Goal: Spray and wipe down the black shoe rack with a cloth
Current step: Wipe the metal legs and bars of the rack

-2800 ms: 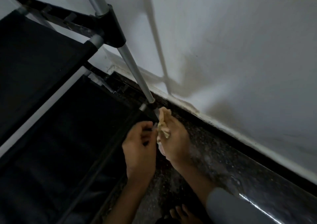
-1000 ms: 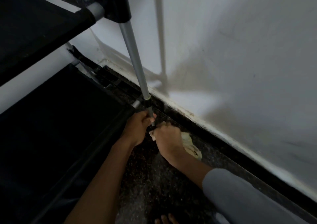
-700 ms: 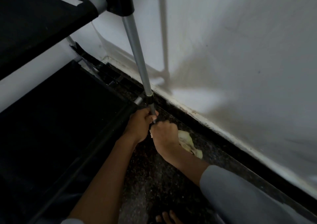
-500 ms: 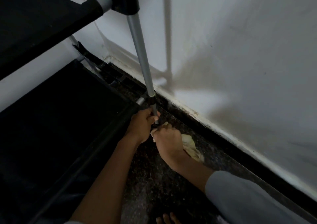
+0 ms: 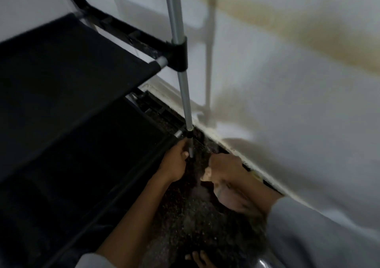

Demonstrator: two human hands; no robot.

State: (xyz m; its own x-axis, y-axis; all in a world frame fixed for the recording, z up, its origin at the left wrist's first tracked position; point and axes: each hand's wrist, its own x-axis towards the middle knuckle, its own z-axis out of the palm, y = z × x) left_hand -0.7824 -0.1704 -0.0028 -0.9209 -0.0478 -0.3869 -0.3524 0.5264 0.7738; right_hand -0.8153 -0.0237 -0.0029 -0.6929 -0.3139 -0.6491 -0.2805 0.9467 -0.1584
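Note:
The black shoe rack point(image 5: 67, 87) fills the left side, with two black fabric shelves and a grey metal upright pole point(image 5: 184, 84) at its front right corner. My left hand point(image 5: 174, 163) is closed around the short foot of that pole, just below the bottom black joint. My right hand point(image 5: 224, 169) sits on the floor to the right of the foot, apart from it, clenched on a pale yellowish cloth point(image 5: 206, 173) of which only a small bunch shows at the fist. No spray bottle is in view.
A white wall point(image 5: 287, 82) with a brownish stain runs close along the right, meeting the dark speckled floor point(image 5: 195, 216) at a white skirting. Toes of a bare foot point(image 5: 198, 258) show at the bottom edge.
My right hand with the cloth has come off the pole's foot and moved right and toward me. My left hand stays on the foot. The view has tilted up.

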